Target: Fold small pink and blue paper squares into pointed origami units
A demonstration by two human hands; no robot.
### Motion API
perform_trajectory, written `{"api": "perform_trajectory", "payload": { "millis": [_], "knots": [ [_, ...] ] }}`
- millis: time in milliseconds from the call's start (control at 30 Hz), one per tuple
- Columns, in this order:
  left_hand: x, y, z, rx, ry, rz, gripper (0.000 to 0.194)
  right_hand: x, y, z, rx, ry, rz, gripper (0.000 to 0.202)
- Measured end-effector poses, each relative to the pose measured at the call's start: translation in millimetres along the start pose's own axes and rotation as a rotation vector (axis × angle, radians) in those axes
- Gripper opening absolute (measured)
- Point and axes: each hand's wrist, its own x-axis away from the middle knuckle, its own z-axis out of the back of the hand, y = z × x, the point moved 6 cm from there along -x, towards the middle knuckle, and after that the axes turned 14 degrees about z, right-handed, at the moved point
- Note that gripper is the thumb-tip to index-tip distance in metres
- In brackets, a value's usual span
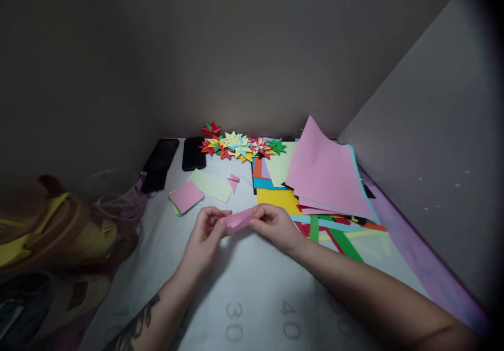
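A small folded piece of pink paper is held just above the table between my two hands. Its left end is pinched by the thumb and fingers of my left hand. At the other end, my right hand grips it the same way. Beyond the hands lies a small folded pink paper piece. Left of that piece are a pale green paper strip and a stack of small paper squares with pink on top.
Several folded paper stars are heaped at the back. Two dark phones lie left of them. At right are large pink sheets and coloured paper strips. A brown and yellow bag stands at the left edge.
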Motion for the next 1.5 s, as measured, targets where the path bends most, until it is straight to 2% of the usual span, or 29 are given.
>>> {"api": "perform_trajectory", "payload": {
  "millis": [100, 167, 233, 433, 767, 1100, 1500],
  "knots": [
    [7, 13, -2.7, -0.317, 0.018, -0.220, 0.016, 2, -1, -3, 0.040, -0.025, -0.024, 0.014],
    [10, 17, -5.2, -0.461, 0.031, -0.276, 0.006, 3, -2, -5, 0.044, -0.037, -0.023, 0.013],
    [12, 18, -6.1, -0.510, 0.049, -0.278, 0.010, 3, -3, -6, 0.024, -0.044, -0.018, 0.011],
    [10, 14, -6.2, -0.465, 0.055, -0.212, 0.013, 1, -6, -6, -0.074, 0.020, 0.019, 0.012],
    [7, 5, -2.2, -0.330, 0.120, -0.039, 0.015, 2, -9, -7, -0.026, 0.103, -0.015, 0.013],
    [9, 6, -2.9, -0.341, 0.127, -0.004, 0.016, 5, -6, -9, -0.016, 0.101, -0.033, 0.014],
    [11, 11, -5.7, -0.333, 0.129, -0.037, 0.017, 3, -6, -11, -0.067, 0.118, -0.051, 0.017]
  ]
}}
